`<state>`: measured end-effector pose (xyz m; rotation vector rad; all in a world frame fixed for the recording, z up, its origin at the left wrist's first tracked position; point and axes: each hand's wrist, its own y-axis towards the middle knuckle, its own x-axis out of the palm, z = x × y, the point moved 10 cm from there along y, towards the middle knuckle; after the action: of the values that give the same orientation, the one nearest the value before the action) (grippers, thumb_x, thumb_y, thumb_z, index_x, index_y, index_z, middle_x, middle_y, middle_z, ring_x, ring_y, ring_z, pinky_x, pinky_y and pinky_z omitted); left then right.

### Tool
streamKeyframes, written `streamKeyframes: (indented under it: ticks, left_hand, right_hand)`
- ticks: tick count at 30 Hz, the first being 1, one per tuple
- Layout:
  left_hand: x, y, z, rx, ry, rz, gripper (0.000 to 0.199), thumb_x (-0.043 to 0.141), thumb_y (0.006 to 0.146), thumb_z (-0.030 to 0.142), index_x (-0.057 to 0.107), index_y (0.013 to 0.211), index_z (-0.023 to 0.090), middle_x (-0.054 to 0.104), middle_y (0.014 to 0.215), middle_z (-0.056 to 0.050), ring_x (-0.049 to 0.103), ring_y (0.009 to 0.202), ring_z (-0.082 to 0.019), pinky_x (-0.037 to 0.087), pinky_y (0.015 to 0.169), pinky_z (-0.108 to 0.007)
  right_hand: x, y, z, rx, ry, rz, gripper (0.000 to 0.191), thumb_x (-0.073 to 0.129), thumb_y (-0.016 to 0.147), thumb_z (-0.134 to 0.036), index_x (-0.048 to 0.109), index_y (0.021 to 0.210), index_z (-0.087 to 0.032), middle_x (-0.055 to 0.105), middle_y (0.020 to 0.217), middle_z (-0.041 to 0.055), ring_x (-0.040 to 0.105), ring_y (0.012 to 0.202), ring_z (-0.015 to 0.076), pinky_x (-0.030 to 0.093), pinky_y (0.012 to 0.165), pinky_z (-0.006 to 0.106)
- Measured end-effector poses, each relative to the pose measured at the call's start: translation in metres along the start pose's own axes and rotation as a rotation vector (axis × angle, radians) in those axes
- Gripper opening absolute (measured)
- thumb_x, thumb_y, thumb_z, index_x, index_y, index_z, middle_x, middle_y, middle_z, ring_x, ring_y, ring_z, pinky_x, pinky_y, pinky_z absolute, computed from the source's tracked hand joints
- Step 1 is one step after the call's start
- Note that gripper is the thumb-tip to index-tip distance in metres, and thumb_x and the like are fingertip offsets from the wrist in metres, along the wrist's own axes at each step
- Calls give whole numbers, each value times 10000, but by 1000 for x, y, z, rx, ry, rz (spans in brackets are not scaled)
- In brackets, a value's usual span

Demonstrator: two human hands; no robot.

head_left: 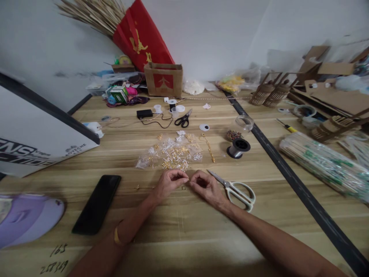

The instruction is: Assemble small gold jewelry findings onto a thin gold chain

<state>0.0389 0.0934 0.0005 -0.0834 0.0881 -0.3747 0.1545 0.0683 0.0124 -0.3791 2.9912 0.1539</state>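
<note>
– wood-grain tabletop (161, 250), pale wall (219, 46) behind. what's held?
– left hand (166, 185): thumb and finger pinched on a tiny bit (188, 179). right hand (206, 188) curled just beside; can't tell if it grips.
– handling?
– probably feather-light, easily dropped; take its edge with fingertips.
– looks?
– pale, too small for detail. it's between the hands, near shiny trinkets (175, 156).

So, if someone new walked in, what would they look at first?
Probably the big red bag, tilted at the back left, near the wall. Next, the shiny gold and silver bits heaped mid-table, just beyond the left hand and right hand, whose fingers nearly meet. Pale-handled scissors lie right beside the right hand.
</note>
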Motion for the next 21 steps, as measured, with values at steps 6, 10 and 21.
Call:
streamKeyframes:
  ticks: [6, 10, 21]
  left_hand:
    - [-1, 0, 2, -5, 9, 8, 169, 704, 672, 279, 663, 716, 121, 662, 700, -30, 586, 672, -135, 450, 656, -234]
    - [-2, 1, 1, -16, 15, 16, 198, 715, 654, 308, 659, 699, 123, 654, 675, -26, 576, 652, -134, 448, 644, -236]
    - [-3, -1, 5, -22, -6, 29, 157, 717, 660, 264, 668, 711, 124, 666, 694, -26, 590, 674, -136, 461, 669, -240]
  right_hand:
    - [-1, 0, 2, 37, 3, 11, 277, 614, 781, -430, 554, 716, -167, 501, 633, -7, 442, 575, 115, 347, 515, 221]
    - [-1, 1, 2, 27, 24, 22, 260, 618, 784, -411, 559, 724, -165, 511, 640, -7, 447, 586, 114, 358, 527, 223]
    - [-1, 1, 3, 26, 31, 15, 245, 619, 785, -410, 623, 779, -166, 581, 694, 20, 503, 623, 133, 398, 565, 243]
